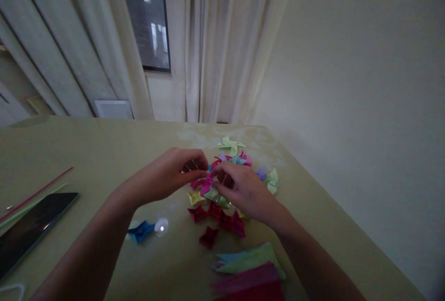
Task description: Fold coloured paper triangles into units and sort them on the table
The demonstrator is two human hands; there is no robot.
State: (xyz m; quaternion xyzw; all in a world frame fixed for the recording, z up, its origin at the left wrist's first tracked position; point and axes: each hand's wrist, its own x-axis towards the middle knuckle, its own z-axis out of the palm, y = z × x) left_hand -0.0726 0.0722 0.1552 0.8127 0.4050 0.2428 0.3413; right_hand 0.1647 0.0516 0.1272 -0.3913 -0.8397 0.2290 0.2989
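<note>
A bright pink folded-paper flower is between the fingertips of my two hands, above a heap of paper pieces. My left hand comes in from the left, thumb and fingers pinched at the flower's upper edge. From the other side my right hand pinches it with thumb and forefinger. Right below lie a yellow folded piece and several dark red folded pieces. Behind the right hand are a purple piece and pale green pieces. Part of the heap is hidden by my hands.
A blue folded piece lies by a small clear round disc. Coloured paper sheets are stacked at the front. To the left are a dark phone-like slab and thin pink stick. A wall borders the right.
</note>
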